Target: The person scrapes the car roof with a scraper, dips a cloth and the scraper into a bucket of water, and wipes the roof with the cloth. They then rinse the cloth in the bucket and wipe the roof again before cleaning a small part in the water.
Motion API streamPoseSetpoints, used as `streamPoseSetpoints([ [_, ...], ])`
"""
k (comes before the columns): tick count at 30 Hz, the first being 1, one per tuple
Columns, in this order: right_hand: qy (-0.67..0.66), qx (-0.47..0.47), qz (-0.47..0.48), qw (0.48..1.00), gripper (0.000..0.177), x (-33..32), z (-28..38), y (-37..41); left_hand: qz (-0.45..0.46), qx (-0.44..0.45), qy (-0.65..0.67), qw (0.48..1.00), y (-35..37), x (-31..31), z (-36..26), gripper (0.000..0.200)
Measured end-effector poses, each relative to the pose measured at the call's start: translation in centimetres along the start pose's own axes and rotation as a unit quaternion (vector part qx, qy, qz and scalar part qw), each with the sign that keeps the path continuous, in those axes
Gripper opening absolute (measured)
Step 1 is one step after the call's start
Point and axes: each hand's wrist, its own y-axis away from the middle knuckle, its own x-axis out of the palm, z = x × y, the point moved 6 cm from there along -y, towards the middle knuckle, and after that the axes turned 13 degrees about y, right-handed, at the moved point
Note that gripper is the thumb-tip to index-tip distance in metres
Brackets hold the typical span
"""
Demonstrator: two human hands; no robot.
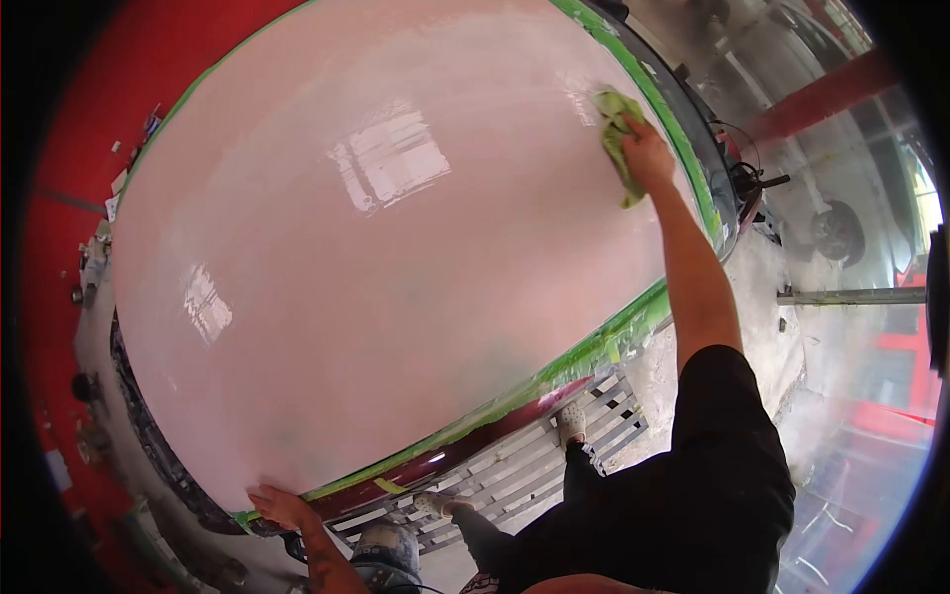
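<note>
A wide, pale pink car panel (386, 297), apparently a roof, fills most of the view. It is glossy with window reflections and has faint darker patches. Green masking tape (633, 317) runs along its edges. My right hand (648, 153) is closed on a crumpled green cloth (616, 148), which lies against the panel near the far right edge. At the lower left corner, my left hand (280, 507) rests with fingers stretched out on the panel's near edge, holding nothing.
I stand on a slatted platform (495, 475) beside a dark red body section (475, 436). A bucket (386, 546) sits below my left arm. Red walling (69, 198) is on the left. Clear sheeting (841, 465) hangs at right, with a wheel (836, 233) near it.
</note>
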Motion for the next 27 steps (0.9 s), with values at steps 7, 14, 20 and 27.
streamPoseSetpoints([
  [7, -0.037, 0.064, -0.043, 0.996, 0.056, 2.9, -7.1, -7.3, -0.002, 0.029, -0.007, 1.0, -0.6, -0.3, 0.4, 0.062],
  [14, 0.065, 0.004, -0.007, 0.998, 0.058, 2.1, -1.4, -4.3, -0.027, 0.045, 0.004, 0.999, 0.4, 0.2, 0.3, 0.061],
  [20, 0.099, -0.12, 0.012, 0.988, 0.056, -0.2, 18.6, 1.9, -0.019, 0.012, -0.021, 1.0, 2.4, -0.2, -0.7, 0.06],
  [27, 0.073, -0.401, -0.106, 0.907, 0.051, -1.6, 48.7, 23.3, 0.008, 0.051, -0.011, 0.999, 3.6, -1.0, -2.9, 0.061],
])
